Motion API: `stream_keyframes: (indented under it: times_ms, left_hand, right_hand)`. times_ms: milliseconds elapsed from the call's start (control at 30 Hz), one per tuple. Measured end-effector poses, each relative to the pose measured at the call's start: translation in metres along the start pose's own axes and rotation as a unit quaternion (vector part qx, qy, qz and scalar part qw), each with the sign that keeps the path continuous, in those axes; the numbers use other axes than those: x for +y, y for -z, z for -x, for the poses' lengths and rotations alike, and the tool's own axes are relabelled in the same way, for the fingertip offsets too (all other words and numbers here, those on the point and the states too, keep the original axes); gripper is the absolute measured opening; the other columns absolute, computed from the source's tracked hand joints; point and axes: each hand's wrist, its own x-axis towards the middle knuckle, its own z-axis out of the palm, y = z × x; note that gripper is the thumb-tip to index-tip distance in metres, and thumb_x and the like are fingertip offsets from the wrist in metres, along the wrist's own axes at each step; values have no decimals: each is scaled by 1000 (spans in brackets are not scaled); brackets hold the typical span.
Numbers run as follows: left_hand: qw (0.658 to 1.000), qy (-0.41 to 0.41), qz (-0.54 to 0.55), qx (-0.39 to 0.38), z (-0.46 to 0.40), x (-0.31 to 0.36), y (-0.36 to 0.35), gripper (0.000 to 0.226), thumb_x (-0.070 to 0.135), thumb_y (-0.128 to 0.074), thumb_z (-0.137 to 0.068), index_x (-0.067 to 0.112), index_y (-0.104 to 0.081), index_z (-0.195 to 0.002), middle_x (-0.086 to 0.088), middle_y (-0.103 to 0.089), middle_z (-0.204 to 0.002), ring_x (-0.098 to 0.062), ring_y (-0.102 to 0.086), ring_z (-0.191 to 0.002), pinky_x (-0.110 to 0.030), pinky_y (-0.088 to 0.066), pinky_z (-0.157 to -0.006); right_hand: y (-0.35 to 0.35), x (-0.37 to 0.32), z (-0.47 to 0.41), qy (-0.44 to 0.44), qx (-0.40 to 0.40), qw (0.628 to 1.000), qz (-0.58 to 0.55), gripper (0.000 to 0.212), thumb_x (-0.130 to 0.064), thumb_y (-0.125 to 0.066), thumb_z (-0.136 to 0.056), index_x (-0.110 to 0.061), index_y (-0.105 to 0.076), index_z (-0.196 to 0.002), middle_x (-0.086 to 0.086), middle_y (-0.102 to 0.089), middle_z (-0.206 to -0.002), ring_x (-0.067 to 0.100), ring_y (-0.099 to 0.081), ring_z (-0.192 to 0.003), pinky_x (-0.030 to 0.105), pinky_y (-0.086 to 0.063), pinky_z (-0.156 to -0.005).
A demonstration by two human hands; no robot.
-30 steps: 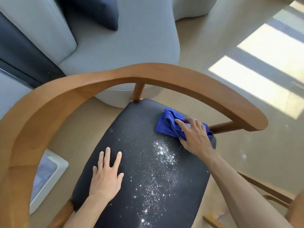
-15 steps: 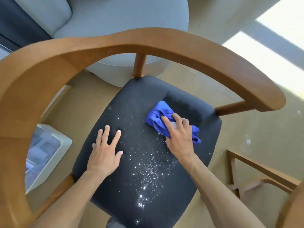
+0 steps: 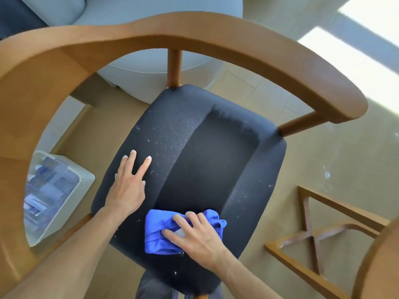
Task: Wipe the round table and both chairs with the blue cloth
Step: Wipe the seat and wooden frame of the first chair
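Note:
A wooden chair with a curved backrest (image 3: 194, 29) and a dark padded seat (image 3: 216, 152) fills the view. My right hand (image 3: 198, 238) presses the bunched blue cloth (image 3: 159, 231) onto the seat's near edge, fingers spread over it. A darker wiped band runs up the seat's middle from the cloth. White specks remain on the seat's left part and along its right edge. My left hand (image 3: 129, 186) lies flat on the seat's left side, fingers straight.
A second wooden frame (image 3: 319, 240) stands at the lower right. A white box-shaped appliance (image 3: 56, 195) sits on the floor at left. A grey sofa (image 3: 140, 9) is behind the chair. Sunlit floor patches lie at upper right.
My right hand has dragged the cloth from the seat's far middle down to its near edge, clearing most white specks along that path. My left hand stayed on the seat.

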Motion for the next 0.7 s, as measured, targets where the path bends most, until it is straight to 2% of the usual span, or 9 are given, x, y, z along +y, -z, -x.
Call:
stream_keyframes:
  times_ms: [67,200,300,400,500,600,700]
  left_hand:
    - [1000,3,-4,3,0,-1,-1,65,11,-42,-97,32,-12,-151,-1,14,-158,-22,12,-146,-51,-31,-110]
    - [1000,8,-11,2,0,0,-1,66,12,-42,-97,33,-10,-151,0,15,-158,-22,12,-146,-50,-34,-109]
    - [1000,11,-15,8,1,1,-2,66,12,-43,-97,33,-11,-151,-1,14,-159,-22,11,-146,-50,-35,-108]
    - [999,10,-23,20,2,3,-3,67,12,-43,-96,31,-11,-151,-3,12,-159,-24,9,-146,-50,-36,-107]
    - [999,11,-31,29,4,5,-4,66,12,-44,-95,29,-12,-151,-6,9,-159,-27,6,-146,-50,-33,-109]
    - [998,21,-46,45,7,8,-7,66,13,-47,-94,26,-16,-151,-11,2,-159,-32,-1,-145,-52,-27,-112]
    - [997,45,-49,47,14,12,-11,66,19,-48,-95,28,-14,-151,-11,0,-158,-33,-3,-145,-54,-26,-112]
  right_hand:
    - [1,13,-2,18,9,1000,3,35,-4,-45,-84,-28,-59,-104,4,-59,-105,26,-48,-74,36,-43,-62]
    - [6,41,-4,25,25,999,14,47,0,-27,-89,-27,-61,-106,6,-61,-106,28,-50,-76,38,-43,-63]
    - [13,70,-6,7,42,999,29,57,3,-23,-83,-28,-60,-113,6,-57,-110,29,-49,-80,38,-40,-64]
    - [20,99,-7,-2,68,996,57,59,6,-36,-73,-28,-61,-115,6,-46,-117,31,-48,-83,39,-40,-65]
    - [36,134,-7,-23,97,992,81,53,2,-51,-74,-27,-61,-116,6,-45,-120,33,-49,-86,40,-41,-69]
    - [61,187,-8,-91,116,983,109,56,-6,-57,-72,-29,-53,-123,7,-44,-123,33,-45,-96,41,-40,-74]
    - [71,217,-10,-158,116,974,116,67,-3,-69,-70,-28,-49,-128,10,-47,-126,34,-42,-103,46,-43,-80]
